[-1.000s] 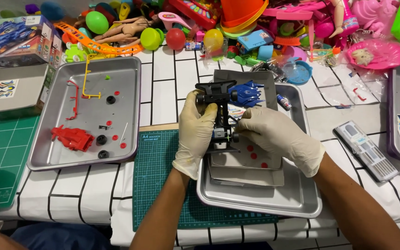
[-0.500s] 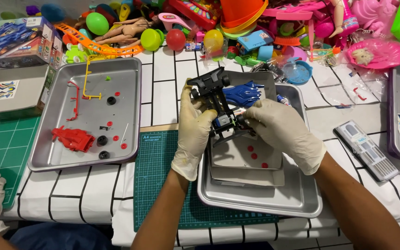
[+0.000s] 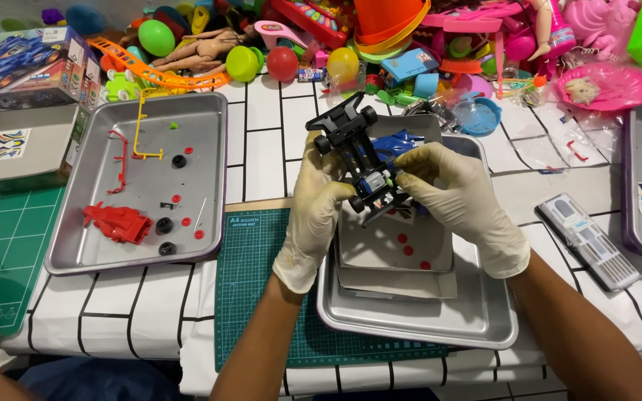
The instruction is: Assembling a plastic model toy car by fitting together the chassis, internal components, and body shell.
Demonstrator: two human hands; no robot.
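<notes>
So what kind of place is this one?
Likely a hobby or toy-assembly table: gloved hands hold a black model car chassis over a metal tray, beside a green cutting mat and piled plastic toys.

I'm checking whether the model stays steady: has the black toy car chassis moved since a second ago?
Yes. The black toy car chassis, held in both hands, has tilted: its far end now leans left, toward the left metal tray, where it earlier stood straight.

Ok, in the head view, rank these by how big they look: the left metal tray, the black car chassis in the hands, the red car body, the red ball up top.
1. Left metal tray, clearly largest.
2. Black car chassis, though it is held up nearer the camera, which enlarges it.
3. Red car body.
4. Red ball, smallest, and farthest away.
</notes>
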